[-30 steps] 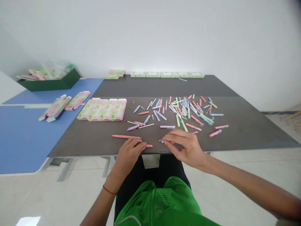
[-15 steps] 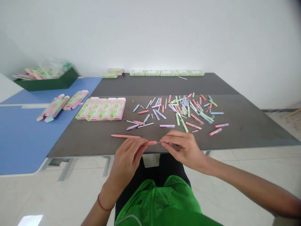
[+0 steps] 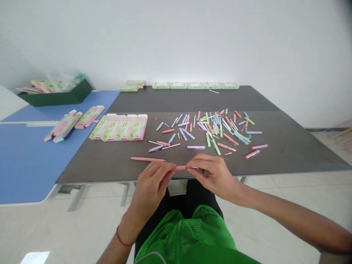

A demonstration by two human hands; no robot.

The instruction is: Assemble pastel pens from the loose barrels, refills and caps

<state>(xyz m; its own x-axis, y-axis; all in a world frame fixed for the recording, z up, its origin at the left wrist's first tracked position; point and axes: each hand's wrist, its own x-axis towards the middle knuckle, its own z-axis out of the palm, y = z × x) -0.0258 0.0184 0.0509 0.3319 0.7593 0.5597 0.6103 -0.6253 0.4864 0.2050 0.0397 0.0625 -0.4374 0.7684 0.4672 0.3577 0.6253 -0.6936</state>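
Note:
My left hand is closed in a pinch around a pink pen barrel, held level just above the table's near edge. Fingertips of my right hand meet the barrel's right end, pinching a thin white pen refill in line with it. A bit of red shows behind those fingers; what it belongs to is hidden. Beyond my left hand lies a longer pink pen. A lilac pen piece rests on the table past my right hand.
Loose pen parts and refills spread over the dark table. Several printed cartons stand side by side at left. Flattened cartons and a green bin are on the blue table. White-green boxes line the back.
The barrel and the right fingers have come together; the small greyish gap piece between them no longer shows. Both hands stay in nearly the same place.

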